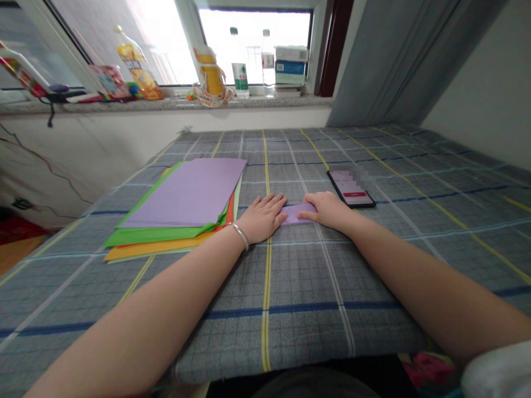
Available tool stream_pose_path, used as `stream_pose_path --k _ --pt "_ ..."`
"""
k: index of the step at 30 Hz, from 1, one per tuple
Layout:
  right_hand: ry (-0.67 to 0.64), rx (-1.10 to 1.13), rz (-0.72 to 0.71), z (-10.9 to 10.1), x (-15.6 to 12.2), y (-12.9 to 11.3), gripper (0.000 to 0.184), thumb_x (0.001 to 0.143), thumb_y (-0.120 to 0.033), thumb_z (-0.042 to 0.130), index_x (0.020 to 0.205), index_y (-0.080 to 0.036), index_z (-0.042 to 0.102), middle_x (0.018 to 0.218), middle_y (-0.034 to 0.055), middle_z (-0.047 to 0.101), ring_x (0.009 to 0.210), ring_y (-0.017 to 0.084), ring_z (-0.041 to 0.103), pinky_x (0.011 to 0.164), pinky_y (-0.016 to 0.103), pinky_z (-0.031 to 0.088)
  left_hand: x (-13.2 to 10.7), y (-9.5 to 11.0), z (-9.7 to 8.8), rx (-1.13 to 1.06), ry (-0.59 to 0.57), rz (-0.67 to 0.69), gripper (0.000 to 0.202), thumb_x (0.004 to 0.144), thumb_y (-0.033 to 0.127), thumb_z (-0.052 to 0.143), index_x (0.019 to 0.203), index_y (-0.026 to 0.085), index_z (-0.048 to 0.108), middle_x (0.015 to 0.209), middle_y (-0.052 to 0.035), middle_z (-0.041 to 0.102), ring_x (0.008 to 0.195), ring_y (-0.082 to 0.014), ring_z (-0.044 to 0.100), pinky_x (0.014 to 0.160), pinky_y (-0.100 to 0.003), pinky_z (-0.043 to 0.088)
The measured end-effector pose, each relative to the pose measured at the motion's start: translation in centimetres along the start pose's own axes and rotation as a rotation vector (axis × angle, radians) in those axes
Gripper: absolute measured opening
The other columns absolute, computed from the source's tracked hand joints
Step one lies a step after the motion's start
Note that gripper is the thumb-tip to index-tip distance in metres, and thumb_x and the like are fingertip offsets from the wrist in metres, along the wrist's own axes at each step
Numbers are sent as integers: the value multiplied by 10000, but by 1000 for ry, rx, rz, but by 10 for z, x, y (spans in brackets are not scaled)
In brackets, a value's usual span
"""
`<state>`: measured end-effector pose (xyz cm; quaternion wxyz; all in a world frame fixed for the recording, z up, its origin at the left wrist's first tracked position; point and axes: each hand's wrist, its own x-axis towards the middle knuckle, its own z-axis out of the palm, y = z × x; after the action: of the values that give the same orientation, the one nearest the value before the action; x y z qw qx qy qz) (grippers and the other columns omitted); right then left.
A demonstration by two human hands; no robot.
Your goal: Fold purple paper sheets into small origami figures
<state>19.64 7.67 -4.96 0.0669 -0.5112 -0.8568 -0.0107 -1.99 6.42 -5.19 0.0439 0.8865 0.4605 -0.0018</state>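
Observation:
A small folded piece of purple paper point(297, 213) lies on the grey plaid cloth point(298, 287) in front of me. My left hand point(263, 217) lies flat with fingers stretched out, its fingertips pressing the paper's left end; a silver bangle circles the wrist. My right hand point(329, 210) rests on the paper's right end, fingers curled down onto it. Only the strip of paper between the hands shows.
A stack of coloured sheets point(182, 207), purple on top over green, orange and yellow, lies to the left. A phone point(351, 188) with its screen lit lies to the right. Bottles point(239, 71) and boxes point(291, 64) stand on the windowsill behind.

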Motion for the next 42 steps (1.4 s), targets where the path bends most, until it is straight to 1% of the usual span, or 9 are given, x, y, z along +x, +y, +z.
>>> stream_pose_path --k 5,8,13,18,22,28,36,39,42 --pt "12 -103 6 0 0 -2 420 885 -566 496 985 -183 635 918 104 704 867 246 628 726 326 381 -1 1 0 17 -3 -22 568 1001 416 203 1509 164 210 1587 -96 172 1461 -276 156 1154 -495 186" --pt "5 -41 9 1 -1 2 412 877 -558 511 1007 -186 633 939 98 703 873 250 627 724 329 391 -2 1 1 17 9 -30 565 999 435 192 1508 192 220 1586 -82 183 1460 -277 160 1152 -509 180" --pt "-37 112 -5 -1 -2 10 416 816 -544 602 1045 -198 624 1001 92 695 891 252 622 731 332 422 -2 3 3 21 47 -49 650 971 563 190 1500 189 251 1581 -96 197 1451 -313 180 1135 -570 178" --pt "-57 130 10 -4 -3 16 413 770 -519 665 1032 -202 630 983 94 685 907 257 616 758 348 440 -1 4 2 32 38 -49 650 964 566 250 1498 195 257 1579 -104 204 1450 -312 186 1145 -536 177" --pt "-50 137 21 -3 -3 21 370 769 -501 670 995 -210 631 955 83 678 893 245 613 751 340 444 -1 4 0 27 13 -50 640 966 548 275 1504 203 242 1581 -102 198 1453 -316 171 1144 -547 171" --pt "-64 181 19 -5 -5 24 369 761 -477 683 1013 -215 623 946 64 665 851 217 604 720 311 437 -1 3 -4 19 -51 -57 646 971 516 309 1515 185 201 1587 -103 165 1464 -309 124 1145 -561 156" --pt "-94 159 48 -6 -4 28 500 697 -563 713 1053 -224 624 924 65 655 844 230 605 707 321 449 -1 -7 -9 7 -109 -3 669 953 539 350 1517 216 188 1588 -123 151 1466 -320 102 1129 -596 147" --pt "-96 151 71 -5 -4 28 505 687 -576 716 1047 -232 628 914 63 657 828 232 610 691 325 452 -1 -11 -14 -12 -147 13 650 956 512 359 1517 235 185 1589 -127 137 1469 -322 80 1127 -600 141" --pt "-80 138 55 -5 -5 28 479 692 -564 717 1027 -234 629 904 62 662 850 247 609 697 338 455 -2 -13 -19 -31 -198 15 643 958 472 377 1521 245 164 1595 -116 93 1473 -315 43 1130 -602 124"
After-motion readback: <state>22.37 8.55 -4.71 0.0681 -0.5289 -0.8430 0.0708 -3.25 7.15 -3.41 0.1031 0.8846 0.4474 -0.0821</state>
